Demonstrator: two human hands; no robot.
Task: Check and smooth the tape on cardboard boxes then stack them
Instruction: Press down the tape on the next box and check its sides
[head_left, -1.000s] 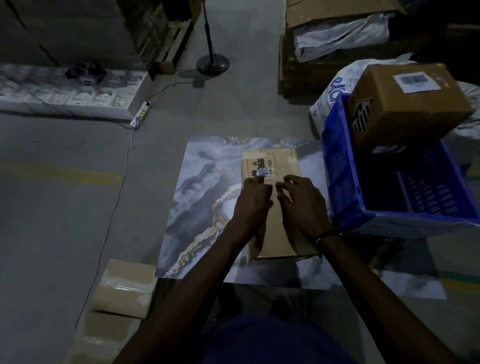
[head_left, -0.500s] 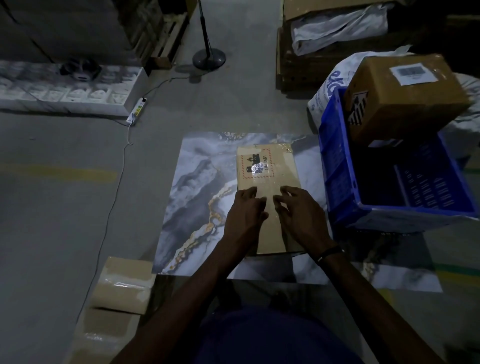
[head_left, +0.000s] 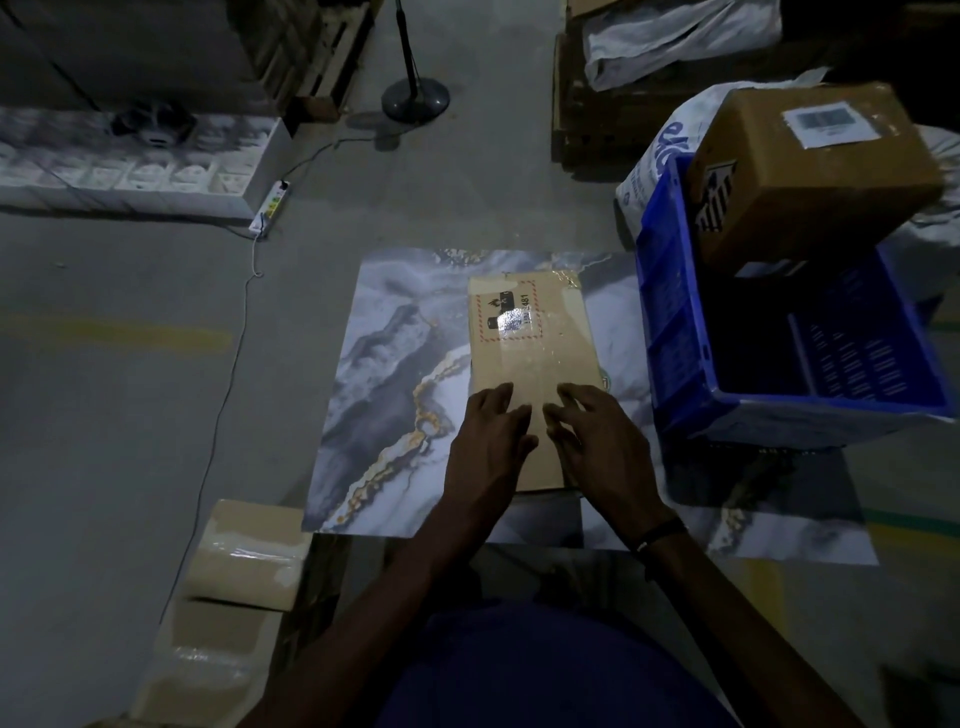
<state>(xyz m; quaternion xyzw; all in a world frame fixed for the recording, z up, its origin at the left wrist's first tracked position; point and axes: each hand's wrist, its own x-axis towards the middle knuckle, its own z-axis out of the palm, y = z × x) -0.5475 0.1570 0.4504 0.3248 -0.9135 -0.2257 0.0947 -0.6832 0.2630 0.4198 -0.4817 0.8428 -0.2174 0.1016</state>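
A flat cardboard box lies on a marble-patterned board. It carries a red-bordered label at its far end and a strip of shiny clear tape down the middle. My left hand and my right hand press side by side on the near half of the box, fingers straight and pointing away from me, either side of the tape strip. The near end of the box is hidden under my hands.
A blue plastic crate stands right of the board, with a larger brown box tilted on its far rim. Taped cardboard boxes sit stacked at the near left. A power strip, cable and fan stand lie beyond.
Both hands have slid toward me along the tape, from near the label down to the near half of the box. The label is now fully uncovered.
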